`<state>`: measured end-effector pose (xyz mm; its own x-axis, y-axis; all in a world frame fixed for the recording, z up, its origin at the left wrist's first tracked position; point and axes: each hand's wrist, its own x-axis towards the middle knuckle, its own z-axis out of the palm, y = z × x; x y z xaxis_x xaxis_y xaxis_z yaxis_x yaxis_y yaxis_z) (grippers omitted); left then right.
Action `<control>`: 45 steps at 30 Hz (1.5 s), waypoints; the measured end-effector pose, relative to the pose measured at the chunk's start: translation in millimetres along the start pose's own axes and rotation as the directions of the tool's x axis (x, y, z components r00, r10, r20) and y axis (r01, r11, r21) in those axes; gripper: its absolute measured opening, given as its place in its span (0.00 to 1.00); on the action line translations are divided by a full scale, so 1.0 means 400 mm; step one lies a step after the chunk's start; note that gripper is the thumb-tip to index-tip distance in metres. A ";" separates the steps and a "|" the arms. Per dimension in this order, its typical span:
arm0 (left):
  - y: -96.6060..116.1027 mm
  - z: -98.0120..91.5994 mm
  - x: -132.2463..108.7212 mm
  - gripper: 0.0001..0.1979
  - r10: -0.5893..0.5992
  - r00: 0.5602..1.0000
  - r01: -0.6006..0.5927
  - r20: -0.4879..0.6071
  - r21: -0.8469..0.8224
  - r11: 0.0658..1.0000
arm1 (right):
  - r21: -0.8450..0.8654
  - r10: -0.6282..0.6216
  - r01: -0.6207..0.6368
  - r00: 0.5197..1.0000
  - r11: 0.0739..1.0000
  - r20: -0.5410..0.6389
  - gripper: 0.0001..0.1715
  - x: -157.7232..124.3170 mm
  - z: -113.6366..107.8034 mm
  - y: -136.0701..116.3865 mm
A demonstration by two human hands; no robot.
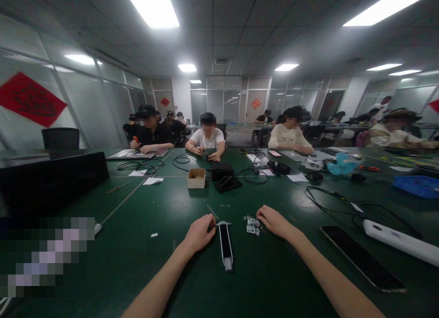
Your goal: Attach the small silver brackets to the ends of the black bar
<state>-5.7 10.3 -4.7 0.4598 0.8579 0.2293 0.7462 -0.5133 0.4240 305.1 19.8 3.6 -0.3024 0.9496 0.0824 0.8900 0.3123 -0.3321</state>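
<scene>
My left hand (200,232) is closed, with a small dark piece (211,227) between thumb and fingers. Just right of it, a long narrow white frame with a black middle (225,245) lies on the green table. A thin metal rod (224,223) crosses the frame's far end, close to my left fingertips; whether it joins the dark piece I cannot tell. Several small silvery metal parts (253,226) lie in a pile farther right. My right hand (272,221) rests at that pile's right edge, fingertips pinched together; anything between them is too small to make out.
A phone (360,256) and a white elongated device (399,240) with a cable lie at right. Ahead are a small open cardboard box (196,179) and a black box (222,171). A black panel (55,180) stands at left. Several people sit across the table.
</scene>
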 end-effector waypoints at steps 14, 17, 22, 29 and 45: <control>0.006 -0.005 -0.001 0.03 -0.005 1.000 0.005 0.008 0.019 1.000 | -0.267 0.155 -0.130 0.985 0.955 0.077 0.09 0.040 -0.018 -0.065; 0.005 -0.005 -0.002 0.03 -0.012 1.000 0.012 0.020 0.026 1.000 | -0.263 0.172 -0.153 0.984 0.953 0.050 0.10 0.034 -0.012 -0.059; 0.003 -0.003 -0.002 0.02 0.002 1.000 -0.002 0.006 0.028 1.000 | -0.159 0.144 -0.150 0.988 0.976 -0.050 0.10 0.008 -0.006 -0.057; 0.012 -0.006 -0.006 0.03 0.008 1.000 -0.007 -0.011 0.051 0.999 | 0.095 -0.118 0.126 0.989 0.987 -0.089 0.07 0.005 0.026 -0.178; 0.020 -0.011 -0.011 0.06 0.016 1.000 -0.017 0.011 0.063 0.998 | 0.209 -0.212 0.235 0.969 0.949 -0.127 0.11 0.010 0.075 -0.211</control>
<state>-3.7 2.4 1.4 0.4772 0.8492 0.2262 0.7673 -0.5281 0.3638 218.6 -3.6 3.8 -0.4387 0.8573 0.2694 0.7023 0.5141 -0.4925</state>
